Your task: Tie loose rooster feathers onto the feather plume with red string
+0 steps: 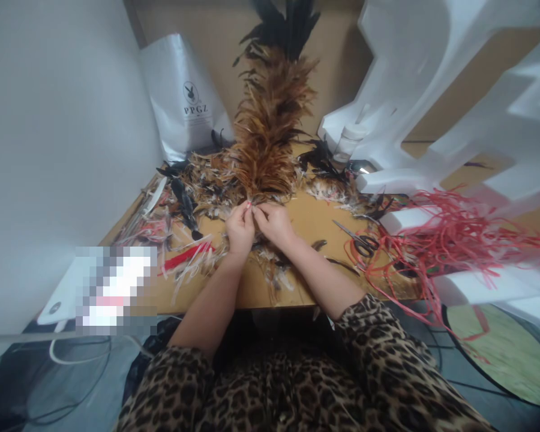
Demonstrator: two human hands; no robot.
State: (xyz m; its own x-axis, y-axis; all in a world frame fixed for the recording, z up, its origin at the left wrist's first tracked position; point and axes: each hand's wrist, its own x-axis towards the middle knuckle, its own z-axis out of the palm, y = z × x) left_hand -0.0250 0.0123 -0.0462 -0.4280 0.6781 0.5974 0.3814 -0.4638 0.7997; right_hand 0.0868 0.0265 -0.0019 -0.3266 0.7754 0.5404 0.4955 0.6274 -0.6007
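Observation:
A tall feather plume point(270, 120), brown below with long black feathers at its top, rises from the middle of the table. My left hand point(240, 228) is closed at its lower end, thumb and fingertips pinched together. Right beside it, my right hand point(273, 225) pinches at the same spot, the fingertips of both hands almost touching. Something small and reddish shows between the fingertips, too small to name. Loose brown feathers point(211, 180) lie heaped just behind and to the left of the hands.
Scissors point(363, 243) lie right of my hands, beside tangled red ribbon strips point(459, 240). A silver-white bag point(184, 96) stands at the back left. Large white panels point(405, 72) fill the right side, near a clear bottle point(350, 141). A red strip point(186, 257) lies at left.

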